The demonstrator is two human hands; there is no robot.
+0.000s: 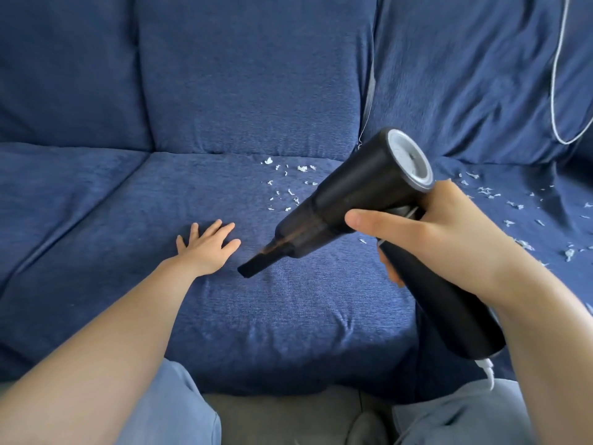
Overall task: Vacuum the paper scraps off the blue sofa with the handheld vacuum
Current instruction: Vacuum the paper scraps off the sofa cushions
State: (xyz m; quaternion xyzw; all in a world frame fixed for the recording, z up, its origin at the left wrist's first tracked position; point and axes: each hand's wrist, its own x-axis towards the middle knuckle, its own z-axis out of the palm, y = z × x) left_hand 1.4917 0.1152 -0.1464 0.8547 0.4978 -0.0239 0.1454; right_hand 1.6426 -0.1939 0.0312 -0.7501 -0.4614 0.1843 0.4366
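Gripping vacuum (353,200) handle, right hand (449,232); fingers mostly hidden; left hand (208,248) flat, spread on sofa (256,91).

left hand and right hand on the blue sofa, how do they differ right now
The left hand lies flat with fingers spread, palm down on the blue fabric sofa seat; the right hand is curled round the handle of the black handheld vacuum. The left hand holds nothing; the right carries the vacuum above the cushion. The left sits away from the white paper scraps; the right is among them. Both are bare.
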